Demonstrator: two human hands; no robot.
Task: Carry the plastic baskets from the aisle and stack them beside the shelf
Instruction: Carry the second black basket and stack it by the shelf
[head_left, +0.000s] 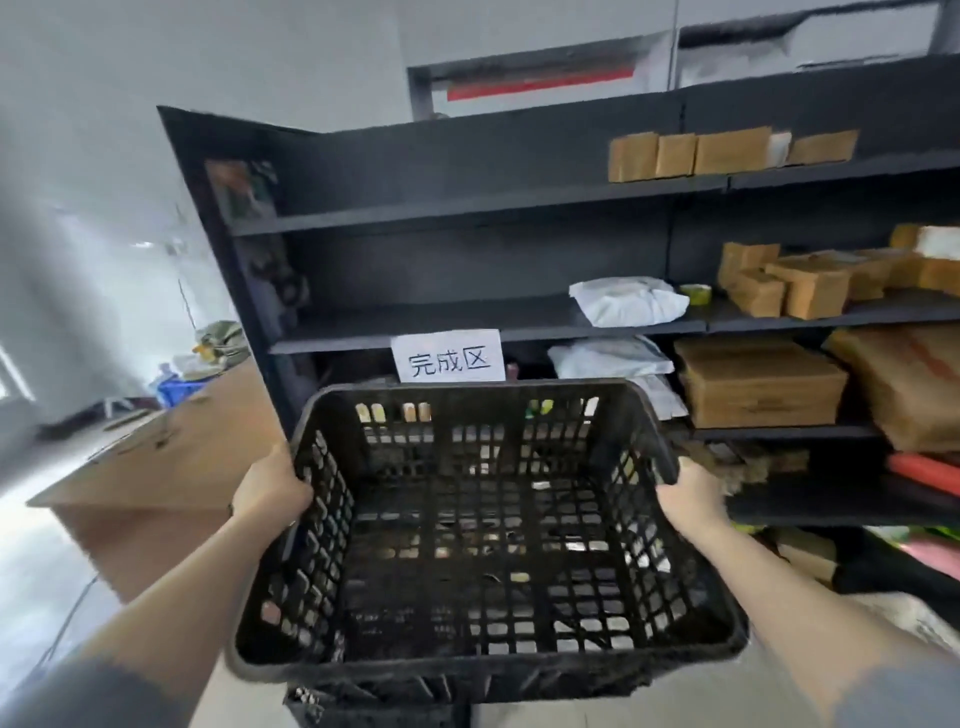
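Note:
I hold an empty black plastic lattice basket (483, 670) in front of me, its open top facing me. My left hand (270, 491) grips its left rim and my right hand (693, 496) grips its right rim. Under it, at the bottom edge of the view, shows part of another black basket (363, 709). The black metal shelf (467, 213) stands right behind the basket, its left end panel just left of my left hand.
A white paper sign (449, 358) hangs on the shelf above the basket. Cardboard boxes (758, 384) and white parcels (628, 301) fill the shelf's right half. A large cardboard box (166, 467) stands to the left of the shelf, with clutter behind it.

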